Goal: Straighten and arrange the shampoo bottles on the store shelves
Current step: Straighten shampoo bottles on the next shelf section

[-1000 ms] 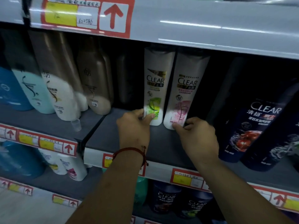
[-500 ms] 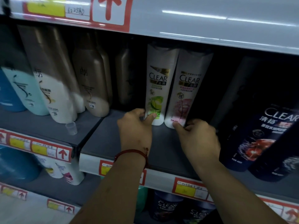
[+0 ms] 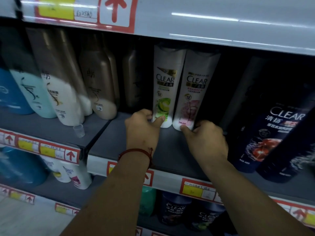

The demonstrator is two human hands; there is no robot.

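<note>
Caught, at far left, a blue bottle (image 3: 10, 92) and a pale teal bottle (image 3: 32, 94) side by side, both blurred. Showed next a white-and-gold bottle (image 3: 63, 99) and a beige bottle (image 3: 100, 89) in the same row, with a small clear cap (image 3: 79, 131) lying loose near the front edge.

Reached onto the adjoining grey shelf (image 3: 170, 147) with 2 bare arms, a red string bracelet (image 3: 136, 152) tied at the left wrist. Held the left grip (image 3: 142, 128) curled around the base of the green-label CLEAR bottle (image 3: 166, 79), thumb pressed on its front and fingers tucked against its left side. Kept that bottle upright and well back from the front edge, its top hidden behind the edge of the shelf above.

Stood the pink-label CLEAR bottle (image 3: 194, 86) just to its right, the 2 white bottles touching along their upper sides. Closed the right grip (image 3: 207, 140) on the base of this bottle, 1 fingertip on the front and the other fingers curled at its right side.

Framed, at far right, a dark CLEAR bottle (image 3: 265, 133) nearer the shelf front, clear of the right grip. Showed a red-and-yellow price tag (image 3: 196, 189) on the shelf edge below.
</note>
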